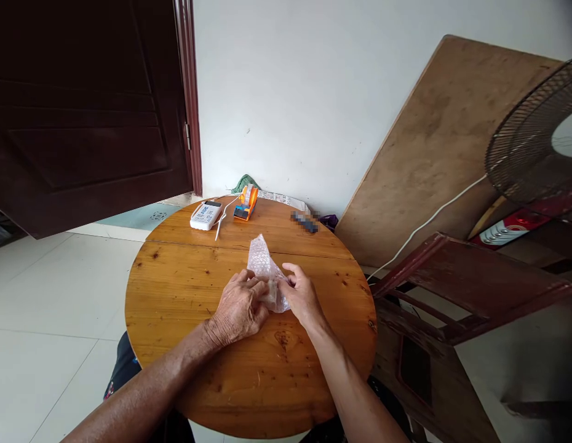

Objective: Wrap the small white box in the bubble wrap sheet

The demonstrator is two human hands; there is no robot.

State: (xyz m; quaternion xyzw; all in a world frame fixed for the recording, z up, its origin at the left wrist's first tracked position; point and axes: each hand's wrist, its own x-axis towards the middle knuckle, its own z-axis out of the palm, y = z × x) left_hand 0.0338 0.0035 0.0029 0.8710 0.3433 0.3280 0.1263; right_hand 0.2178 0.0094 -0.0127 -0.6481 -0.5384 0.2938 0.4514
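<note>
A piece of clear bubble wrap (262, 261) lies on the round wooden table in front of me, its pointed end reaching toward the wall. My left hand (242, 301) is bent over its near left side, fingers curled and pressing on the plastic. At the right edge, my right hand (302, 295) pinches the wrap between thumb and fingers, with the index finger raised. Whether anything is inside the folded wrap I cannot make out.
Toward the back of the table (175, 295) are a white device (205, 215) with a cord, an orange tape dispenser (246, 203) and a dark object (308, 222), partly pixelated. A wooden chair (489, 283) and a fan (535, 135) stand on the right, a dark door (92, 111) on the left.
</note>
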